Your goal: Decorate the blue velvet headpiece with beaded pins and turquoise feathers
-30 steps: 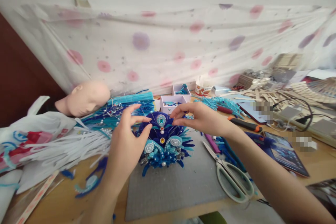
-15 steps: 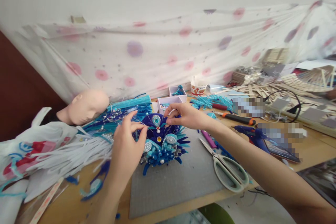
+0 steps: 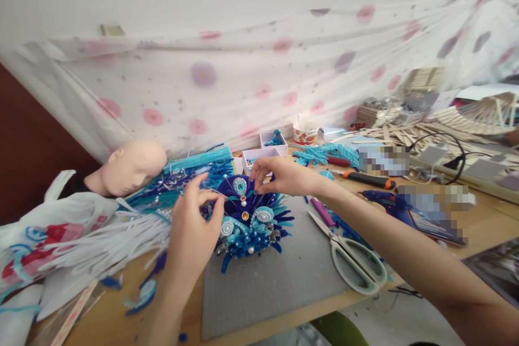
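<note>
A blue beaded headpiece (image 3: 249, 232) of fuzzy chenille stems, pearls and gems stands upright on the grey cutting mat (image 3: 279, 292). At its upper left, my left hand (image 3: 198, 221) is closed in a pinch on a thin pale strand that reaches toward the piece. My right hand (image 3: 273, 175) comes in from the right, its fingertips pinched on the headpiece's upper right edge, beside the oval gem. The fingers partly hide what they grip. Scissors (image 3: 352, 259) with pale green handles lie on the right of the mat, apart from both hands.
Left: a mannequin head (image 3: 130, 167), white chenille stems (image 3: 97, 238) and a plastic bag (image 3: 52, 216). Behind: small white boxes (image 3: 263, 154) and a paper cup (image 3: 305, 134). Right: a glue gun (image 3: 385, 205), an orange-black tool (image 3: 368, 179), a power strip (image 3: 458, 170) and a phone (image 3: 438, 224).
The view has shifted slightly. Both hands keep their pinches at the top of the headpiece, with only small finger movement; the headpiece stays in place on the mat.
</note>
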`<state>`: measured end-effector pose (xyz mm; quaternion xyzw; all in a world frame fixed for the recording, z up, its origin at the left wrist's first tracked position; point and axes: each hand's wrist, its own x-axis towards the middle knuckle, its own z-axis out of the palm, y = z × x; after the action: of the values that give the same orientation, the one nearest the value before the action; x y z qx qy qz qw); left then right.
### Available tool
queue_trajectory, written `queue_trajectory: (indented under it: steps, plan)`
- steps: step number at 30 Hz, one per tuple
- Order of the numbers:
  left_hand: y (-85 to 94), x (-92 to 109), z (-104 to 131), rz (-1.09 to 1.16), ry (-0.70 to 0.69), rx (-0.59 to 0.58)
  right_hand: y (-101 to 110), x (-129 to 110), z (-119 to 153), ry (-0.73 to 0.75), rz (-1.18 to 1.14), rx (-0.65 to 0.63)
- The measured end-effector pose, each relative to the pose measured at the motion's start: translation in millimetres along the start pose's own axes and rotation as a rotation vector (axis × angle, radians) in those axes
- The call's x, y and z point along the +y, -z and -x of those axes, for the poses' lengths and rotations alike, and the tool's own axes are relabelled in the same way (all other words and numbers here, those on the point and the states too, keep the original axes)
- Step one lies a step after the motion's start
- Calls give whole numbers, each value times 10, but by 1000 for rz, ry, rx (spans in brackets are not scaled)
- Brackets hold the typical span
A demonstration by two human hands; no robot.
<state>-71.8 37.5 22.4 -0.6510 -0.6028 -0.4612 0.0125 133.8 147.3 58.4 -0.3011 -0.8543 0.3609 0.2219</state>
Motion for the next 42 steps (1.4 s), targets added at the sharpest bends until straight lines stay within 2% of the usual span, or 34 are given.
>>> queue_trajectory:
  steps: [13, 21, 34, 39, 42]
  plan:
    - [-24, 12, -4, 10, 7, 4, -86, 10, 4, 112, 69, 132]
    - [-16, 10, -45, 26, 100, -9, -64, -9, 29, 162, 136, 85]
    - [18, 35, -136, 59, 206, -40, -68, -20, -15, 155, 214, 74]
    - [59, -20, -194, 144, 322, -103, -64, -20, -14, 145, 227, 70]
    - [95, -14, -262, 102, 355, -163, -63, -30, -11, 135, 236, 71]
